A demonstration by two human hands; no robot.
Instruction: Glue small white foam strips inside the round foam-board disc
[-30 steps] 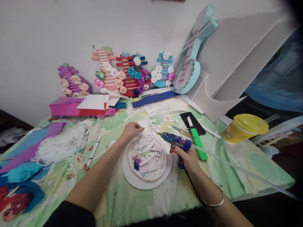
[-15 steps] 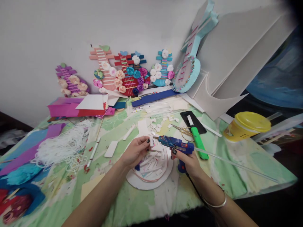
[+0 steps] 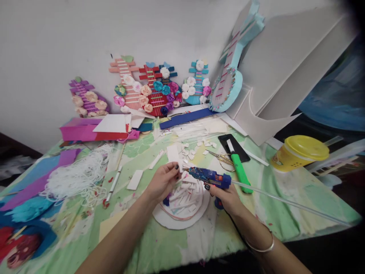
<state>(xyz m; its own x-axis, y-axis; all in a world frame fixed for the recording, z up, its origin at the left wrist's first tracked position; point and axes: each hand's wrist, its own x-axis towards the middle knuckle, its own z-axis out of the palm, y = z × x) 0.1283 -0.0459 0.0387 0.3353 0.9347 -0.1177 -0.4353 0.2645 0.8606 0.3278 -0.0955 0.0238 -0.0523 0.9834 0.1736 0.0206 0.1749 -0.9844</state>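
My left hand pinches a small white foam-board piece between thumb and fingers, above the disc. My right hand is wrapped around the handle of a blue hot glue gun. Its nozzle points left, right at the small piece; whether they touch I cannot tell. A long clear glue stick sticks out of the gun's back. Below both hands lies a round white disc with a pinkish ring on it, filled with loose white scraps. My left hand hides part of the disc.
Small white bits, gold scissors, a green cutter and a black phone lie beyond the disc. A yellow lidded tub stands right. White cord is heaped left. Decorated paper instruments lean on the wall.
My left hand has come back from beyond the disc's upper edge to over it, now with a small white piece. The glue gun's nozzle has shifted slightly left and down beside the piece.
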